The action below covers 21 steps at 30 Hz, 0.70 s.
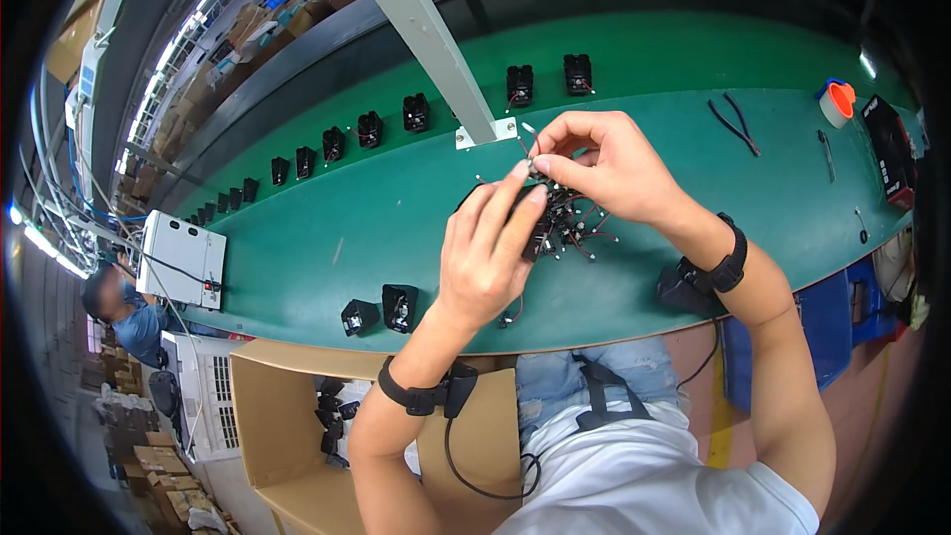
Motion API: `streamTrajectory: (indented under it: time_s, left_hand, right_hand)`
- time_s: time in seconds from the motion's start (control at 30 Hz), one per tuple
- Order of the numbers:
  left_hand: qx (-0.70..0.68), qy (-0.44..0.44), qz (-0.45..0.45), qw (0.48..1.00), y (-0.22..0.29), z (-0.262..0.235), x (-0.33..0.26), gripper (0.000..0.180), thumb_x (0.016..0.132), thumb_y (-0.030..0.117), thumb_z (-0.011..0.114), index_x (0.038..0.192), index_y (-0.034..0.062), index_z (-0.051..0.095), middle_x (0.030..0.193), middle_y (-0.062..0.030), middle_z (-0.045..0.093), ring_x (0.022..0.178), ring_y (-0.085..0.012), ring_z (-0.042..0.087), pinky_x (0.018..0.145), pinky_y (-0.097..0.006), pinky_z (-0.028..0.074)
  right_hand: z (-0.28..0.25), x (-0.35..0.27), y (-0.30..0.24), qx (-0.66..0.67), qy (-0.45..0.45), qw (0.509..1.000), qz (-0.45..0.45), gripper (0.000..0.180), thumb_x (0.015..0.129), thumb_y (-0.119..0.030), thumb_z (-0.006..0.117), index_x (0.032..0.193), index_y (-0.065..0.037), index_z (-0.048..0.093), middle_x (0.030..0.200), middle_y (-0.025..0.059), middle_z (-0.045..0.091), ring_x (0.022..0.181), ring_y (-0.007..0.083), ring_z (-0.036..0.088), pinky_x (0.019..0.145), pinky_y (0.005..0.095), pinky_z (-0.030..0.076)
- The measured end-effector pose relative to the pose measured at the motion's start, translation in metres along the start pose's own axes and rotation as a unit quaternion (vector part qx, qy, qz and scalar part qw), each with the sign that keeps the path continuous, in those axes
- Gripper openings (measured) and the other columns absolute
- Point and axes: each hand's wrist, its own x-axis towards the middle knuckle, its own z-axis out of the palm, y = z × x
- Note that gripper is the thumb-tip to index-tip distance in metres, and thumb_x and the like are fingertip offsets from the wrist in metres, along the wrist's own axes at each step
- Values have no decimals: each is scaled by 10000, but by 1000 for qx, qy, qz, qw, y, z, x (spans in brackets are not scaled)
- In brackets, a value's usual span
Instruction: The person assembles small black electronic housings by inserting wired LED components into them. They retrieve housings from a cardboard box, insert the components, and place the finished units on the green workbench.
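My left hand [485, 253] is closed around a black plastic housing [535, 236], which is mostly hidden under its fingers. Just beyond it, my right hand [614, 170] pinches a thin wire lead [522, 146] by a small part near the left fingertips; the exact part is hidden between the fingers. Beneath both hands lies a tangled heap of red and black wire leads [575, 223] with small ends. Two black housings [399, 308] stand near the bench's front edge, left of my left arm.
A row of black housings [369, 129] lines the green far strip. A grey post [426, 30] rises from the green bench [327, 228]. Pliers [735, 126], an orange cup [839, 104] and a black box [889, 152] sit right. An open carton [272, 416] stands below left; a person [134, 312] is far left.
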Motion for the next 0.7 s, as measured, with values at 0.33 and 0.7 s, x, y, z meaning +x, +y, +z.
streamTrajectory:
  time_s: [0.33, 0.7]
  left_hand:
    - [-369, -20, -295, 881, -11, -5, -2, 958, 692, 155, 898, 1471, -30, 374, 1300, -127, 579, 1196, -214, 571, 1016, -353, 449]
    - [-350, -33, -264, 898, -14, -4, -3, 956, 659, 188, 909, 1450, -34, 420, 1250, -134, 621, 1154, -211, 609, 992, -354, 461]
  right_hand:
    - [6, -8, -13, -188, 31, 909, -371, 180, 740, 18, 765, 901, -23, 695, 888, 95, 709, 822, 252, 699, 730, 333, 574]
    - [26, -20, 9, -127, 7, 954, -270, 156, 741, 10, 762, 886, -37, 726, 854, 73, 727, 805, 229, 651, 726, 341, 531]
